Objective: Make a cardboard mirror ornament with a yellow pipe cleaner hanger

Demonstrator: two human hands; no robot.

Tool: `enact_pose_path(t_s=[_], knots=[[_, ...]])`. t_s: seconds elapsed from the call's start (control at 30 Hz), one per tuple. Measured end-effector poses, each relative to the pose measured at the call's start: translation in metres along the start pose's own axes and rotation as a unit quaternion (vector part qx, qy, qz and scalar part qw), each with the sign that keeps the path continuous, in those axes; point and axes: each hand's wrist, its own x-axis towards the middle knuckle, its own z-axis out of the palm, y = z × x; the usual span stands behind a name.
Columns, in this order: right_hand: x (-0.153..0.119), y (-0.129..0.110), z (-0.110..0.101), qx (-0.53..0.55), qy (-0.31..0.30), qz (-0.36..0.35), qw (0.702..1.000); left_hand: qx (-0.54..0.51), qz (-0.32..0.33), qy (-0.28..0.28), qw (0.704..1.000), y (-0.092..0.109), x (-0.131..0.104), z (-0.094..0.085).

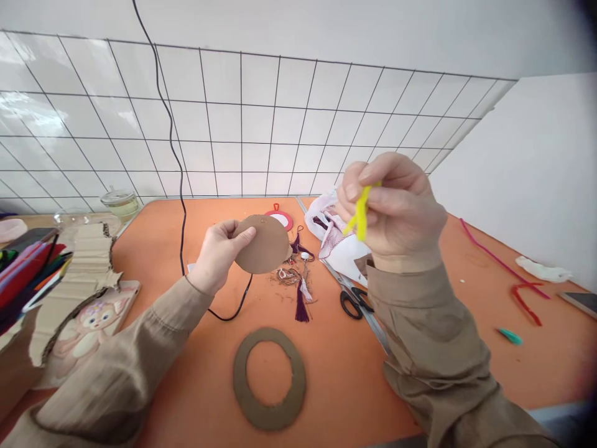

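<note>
My left hand [224, 249] pinches the edge of a round brown cardboard disc [263, 246], thumb on top, holding it above the table. A tiny mark or hole shows near the disc's upper rim. Raised higher to the right, my right hand [396, 199] is closed on a short yellow pipe cleaner [361, 214], whose bent ends hang below the fingertips. Below both hands a cardboard ring [242, 392] lies flat on the orange table [196, 398].
Black-handled scissors [352, 303] and purple tassels [302, 302] lie mid-table, near a white bag [342, 249]. A black cable [181, 205] crosses the left side. Torn cardboard [77, 280] sits far left. Red pipe cleaner [526, 303] and green clip-like piece [510, 336] lie right.
</note>
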Motion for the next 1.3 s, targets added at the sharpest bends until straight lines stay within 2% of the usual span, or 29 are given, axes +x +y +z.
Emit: enact_pose_path(t_s=[0.07, 0.17, 0.3, 0.5, 0.63, 0.8, 0.97, 1.13, 1.3], knots=[[-0.004, -0.002, 0.003, -0.074, -0.007, 0.012, 0.997, -0.005, 0.013, -0.002, 1.000, 0.001, -0.001, 0.002], [-0.008, 0.009, 0.013, -0.206, 0.006, 0.040, 0.978, -0.011, 0.036, -0.008, 0.999, 0.005, -0.006, 0.006], [-0.010, 0.019, 0.017, -0.286, 0.012, 0.009, 0.958, 0.004, 0.052, -0.013, 0.999, 0.009, -0.012, 0.009], [-0.013, 0.010, 0.021, -0.386, 0.010, -0.041, 0.922, 0.032, 0.058, -0.011, 0.998, 0.010, -0.014, 0.008], [-0.016, 0.007, 0.025, -0.384, 0.007, -0.033, 0.923, 0.052, 0.064, -0.008, 0.997, 0.010, -0.015, 0.009], [-0.019, 0.005, 0.025, -0.336, -0.008, 0.031, 0.941, 0.050, 0.065, -0.006, 0.997, 0.011, -0.015, 0.011], [-0.017, 0.006, 0.022, -0.367, -0.018, 0.015, 0.930, 0.059, 0.062, 0.003, 0.996, 0.014, -0.017, 0.012], [-0.016, 0.007, 0.017, -0.270, -0.018, 0.053, 0.961, 0.069, 0.064, 0.003, 0.996, 0.011, -0.017, 0.011], [-0.015, 0.001, 0.015, -0.258, -0.028, 0.103, 0.960, 0.051, 0.053, -0.005, 0.997, 0.009, -0.017, 0.011]])
